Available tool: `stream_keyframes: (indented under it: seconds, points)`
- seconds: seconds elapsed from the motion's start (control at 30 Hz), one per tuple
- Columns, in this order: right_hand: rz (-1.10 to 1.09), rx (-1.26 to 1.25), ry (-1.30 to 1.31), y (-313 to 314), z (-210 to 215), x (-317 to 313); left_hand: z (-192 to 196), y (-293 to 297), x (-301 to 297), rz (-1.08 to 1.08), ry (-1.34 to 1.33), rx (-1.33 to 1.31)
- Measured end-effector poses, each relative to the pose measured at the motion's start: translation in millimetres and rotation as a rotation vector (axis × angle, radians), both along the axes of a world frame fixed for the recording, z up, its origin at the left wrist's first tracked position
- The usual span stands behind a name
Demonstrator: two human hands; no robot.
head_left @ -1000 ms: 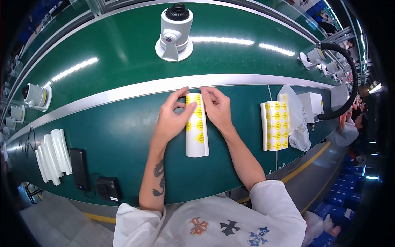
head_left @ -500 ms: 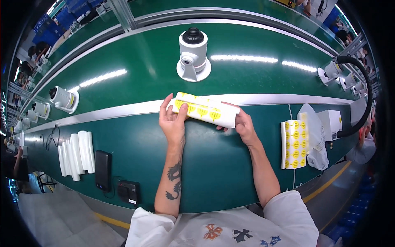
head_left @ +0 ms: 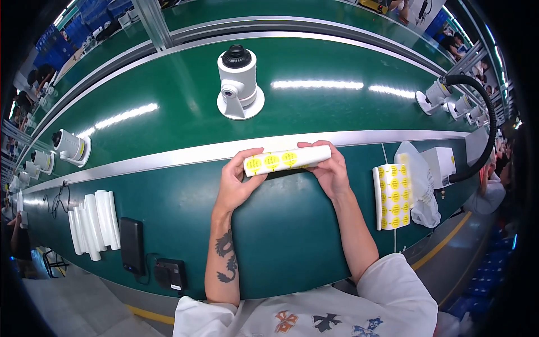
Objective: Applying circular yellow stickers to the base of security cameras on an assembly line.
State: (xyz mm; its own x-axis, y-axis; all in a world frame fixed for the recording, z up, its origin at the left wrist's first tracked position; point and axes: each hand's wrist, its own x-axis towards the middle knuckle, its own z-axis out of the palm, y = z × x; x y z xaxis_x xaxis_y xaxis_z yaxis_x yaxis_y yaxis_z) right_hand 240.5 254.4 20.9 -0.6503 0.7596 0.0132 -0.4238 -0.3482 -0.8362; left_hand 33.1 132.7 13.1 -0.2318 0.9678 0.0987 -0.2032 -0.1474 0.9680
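Note:
Between my two hands is a rolled sheet of stickers (head_left: 287, 159), white with round yellow labels, held level above the near edge of the green work surface. My left hand (head_left: 237, 178) grips its left end, with the thumb below and fingers above. Around the right end closes my right hand (head_left: 331, 171), its fingers partly behind the roll. On the green belt beyond stands a white camera (head_left: 238, 84) with a black top and a round base. To the right lies a partly curled sticker sheet (head_left: 395, 196) with rows of yellow circles.
Several white paper rolls (head_left: 95, 222) lie at left beside a black power bank (head_left: 132, 246) and a black device with a cable (head_left: 169, 273). At right are a clear plastic bag (head_left: 425, 194), a white box (head_left: 439, 167) and a black hose (head_left: 487, 123). More white cameras (head_left: 72, 147) line the belt.
The sticker sheet has gone from a looser, flatter roll to a narrower one. Both hands now grip its ends more evenly. My view has shifted slightly, so the surroundings appear further left.

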Motion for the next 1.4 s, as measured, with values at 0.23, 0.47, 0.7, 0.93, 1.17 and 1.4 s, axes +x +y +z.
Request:
stream_keyframes:
  seconds: [0.23,0.47,0.7,0.93,1.17,1.4]
  points:
    - [-0.278,0.138,-0.009,-20.5,2.9,-16.6,-11.7,6.9,9.9,0.312,-0.097,0.095]
    - [-0.228,0.339,-0.17,-22.0,-5.8,-15.0,-14.9,8.8,2.6,0.775,-0.281,0.053]
    - [0.068,0.768,-0.329,-19.4,1.0,-2.1,-5.9,-3.2,-12.0,0.734,-0.444,0.11]
    - [0.233,0.727,-0.396,-28.8,10.4,-3.1,-17.2,-5.8,-22.9,0.625,-0.65,0.165]
    - [0.138,0.79,-0.647,-33.7,16.2,-5.3,-9.1,-8.3,-29.1,0.592,-0.832,0.233]
    - [-0.054,0.344,-0.309,-17.6,-8.3,8.6,-8.7,-10.3,-29.3,0.482,-0.533,0.065]
